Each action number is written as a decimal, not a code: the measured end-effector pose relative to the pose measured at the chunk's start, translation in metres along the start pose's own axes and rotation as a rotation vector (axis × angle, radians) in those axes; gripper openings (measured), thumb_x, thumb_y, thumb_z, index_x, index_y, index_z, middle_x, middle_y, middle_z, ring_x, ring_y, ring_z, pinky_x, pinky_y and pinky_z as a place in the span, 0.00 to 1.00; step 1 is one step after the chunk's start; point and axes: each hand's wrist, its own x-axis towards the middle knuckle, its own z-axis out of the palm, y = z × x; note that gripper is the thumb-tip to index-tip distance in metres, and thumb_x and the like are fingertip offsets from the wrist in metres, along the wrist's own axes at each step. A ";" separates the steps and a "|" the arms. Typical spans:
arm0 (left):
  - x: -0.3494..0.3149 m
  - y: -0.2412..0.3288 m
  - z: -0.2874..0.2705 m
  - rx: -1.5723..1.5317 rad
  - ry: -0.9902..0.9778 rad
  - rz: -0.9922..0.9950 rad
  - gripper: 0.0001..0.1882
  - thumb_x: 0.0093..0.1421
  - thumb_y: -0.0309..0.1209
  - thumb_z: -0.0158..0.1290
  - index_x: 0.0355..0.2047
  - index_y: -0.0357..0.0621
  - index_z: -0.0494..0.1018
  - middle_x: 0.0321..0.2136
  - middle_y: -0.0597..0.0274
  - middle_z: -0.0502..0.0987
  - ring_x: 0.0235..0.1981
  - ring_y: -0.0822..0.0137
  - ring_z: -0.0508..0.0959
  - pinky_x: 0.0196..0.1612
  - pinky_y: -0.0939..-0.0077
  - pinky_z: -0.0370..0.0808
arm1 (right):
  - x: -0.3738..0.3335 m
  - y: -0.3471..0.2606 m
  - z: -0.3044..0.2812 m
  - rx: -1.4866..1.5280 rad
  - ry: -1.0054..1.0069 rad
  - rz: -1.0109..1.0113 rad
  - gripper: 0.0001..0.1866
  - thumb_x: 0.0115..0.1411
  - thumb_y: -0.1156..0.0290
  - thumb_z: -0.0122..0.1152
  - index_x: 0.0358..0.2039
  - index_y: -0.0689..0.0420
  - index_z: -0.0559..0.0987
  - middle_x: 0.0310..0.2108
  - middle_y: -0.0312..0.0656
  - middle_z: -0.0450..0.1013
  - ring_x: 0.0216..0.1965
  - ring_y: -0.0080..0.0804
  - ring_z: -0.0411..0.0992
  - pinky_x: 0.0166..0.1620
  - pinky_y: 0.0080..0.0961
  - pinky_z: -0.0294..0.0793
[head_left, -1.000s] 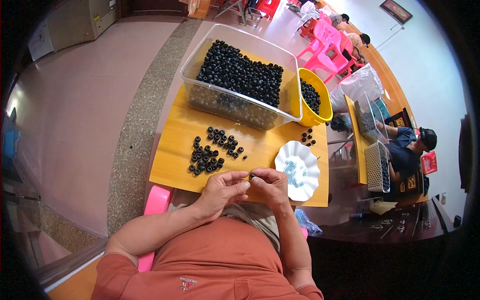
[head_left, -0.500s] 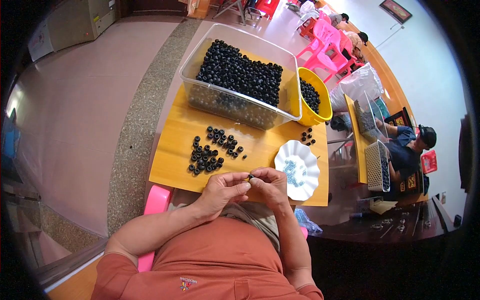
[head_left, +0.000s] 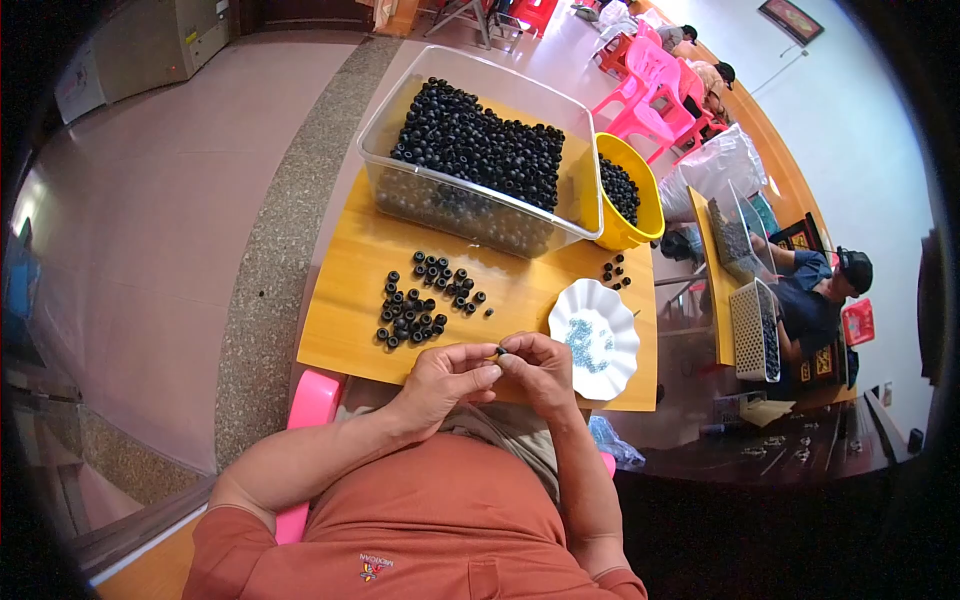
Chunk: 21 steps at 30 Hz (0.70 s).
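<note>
Between the fingertips of both hands is a small black ring-like part (head_left: 499, 352), mostly covered by the fingers. My left hand (head_left: 450, 381) is closed in a pinch on its left side. My right hand (head_left: 540, 374) pinches it from the other side. Just beyond my left hand, a loose group of black ring-like parts (head_left: 413, 300) lies on the wooden table (head_left: 340, 320). Close to my right hand stands a white scalloped dish (head_left: 624, 350) holding tiny pale-blue pieces (head_left: 588, 345), too small to make out.
A clear plastic bin (head_left: 470, 195) full of black parts stands at the table's far side, beside a yellow tub (head_left: 628, 237) with more. Several black parts (head_left: 615, 272) lie beyond the dish. At right, another person (head_left: 805, 300) sits by a white perforated basket (head_left: 747, 330). Pink chairs (head_left: 650, 85) stand behind.
</note>
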 end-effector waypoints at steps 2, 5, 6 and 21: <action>0.000 0.000 0.000 0.002 -0.004 -0.001 0.19 0.60 0.26 0.55 0.52 0.36 0.69 0.41 0.62 0.77 0.38 0.75 0.77 0.39 0.80 0.78 | 0.000 0.000 0.000 -0.003 -0.002 -0.002 0.05 0.57 0.80 0.61 0.35 0.64 0.77 0.31 0.37 0.77 0.31 0.19 0.74 0.35 0.16 0.75; 0.000 0.000 0.000 -0.005 -0.001 0.006 0.18 0.60 0.27 0.55 0.51 0.36 0.70 0.40 0.63 0.77 0.38 0.75 0.77 0.39 0.80 0.78 | 0.000 0.000 -0.001 -0.026 -0.003 0.015 0.05 0.57 0.80 0.61 0.35 0.64 0.77 0.31 0.37 0.77 0.30 0.19 0.74 0.34 0.16 0.76; 0.000 -0.001 0.000 -0.005 0.003 0.011 0.18 0.60 0.26 0.55 0.51 0.36 0.70 0.40 0.63 0.77 0.38 0.75 0.77 0.39 0.80 0.78 | 0.000 -0.001 -0.002 -0.019 -0.008 0.025 0.05 0.57 0.80 0.61 0.35 0.64 0.77 0.31 0.37 0.77 0.30 0.19 0.74 0.34 0.16 0.76; 0.000 -0.003 -0.002 0.005 0.032 -0.003 0.09 0.59 0.25 0.57 0.39 0.38 0.73 0.33 0.63 0.76 0.32 0.74 0.77 0.36 0.78 0.79 | -0.006 -0.028 -0.019 0.010 -0.243 0.194 0.05 0.56 0.80 0.62 0.33 0.65 0.76 0.33 0.38 0.75 0.33 0.20 0.73 0.37 0.17 0.73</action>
